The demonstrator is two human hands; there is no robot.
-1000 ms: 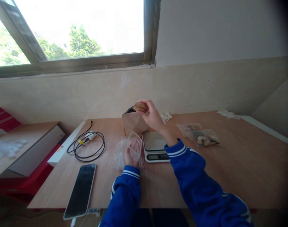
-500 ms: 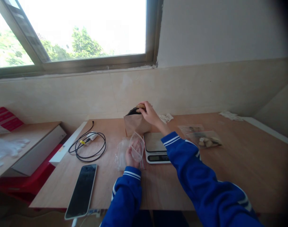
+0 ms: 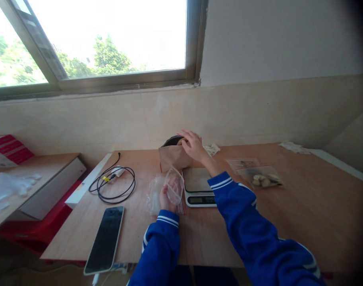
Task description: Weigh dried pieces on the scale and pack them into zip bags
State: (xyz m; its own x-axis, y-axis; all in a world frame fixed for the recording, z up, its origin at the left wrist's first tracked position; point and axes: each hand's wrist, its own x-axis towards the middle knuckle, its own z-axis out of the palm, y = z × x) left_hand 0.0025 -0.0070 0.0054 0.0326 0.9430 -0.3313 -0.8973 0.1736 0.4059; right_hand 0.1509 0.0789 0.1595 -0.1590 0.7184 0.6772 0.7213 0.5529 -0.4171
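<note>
My left hand (image 3: 168, 195) is closed on a small clear plastic zip bag (image 3: 173, 184), which it keeps upright with the mouth open. More clear bags (image 3: 154, 194) lie under and beside that hand. Behind them stands a brown paper bag (image 3: 173, 158) with a dark inside and an open top. My right hand (image 3: 196, 147) is at the right side of its mouth, fingers curved around a tan-brown piece (image 3: 181, 141); the piece is mostly hidden and its kind is unclear. A white kitchen scale (image 3: 196, 180) sits below my right forearm, partly covered by it.
Zip bags with light brown chunks (image 3: 261, 179) lie right of the scale. A coiled black cable (image 3: 116, 198) and a phone (image 3: 105, 240) are on the left; the phone overhangs the front edge. Crumpled white paper (image 3: 294, 147) lies at the back right. A wall and window bound the table's rear.
My right hand has turned over and lowered at the paper bag's mouth; the brown piece, earlier plain at the fingertips, is now mostly hidden. My left hand stays put. The view has shifted slightly.
</note>
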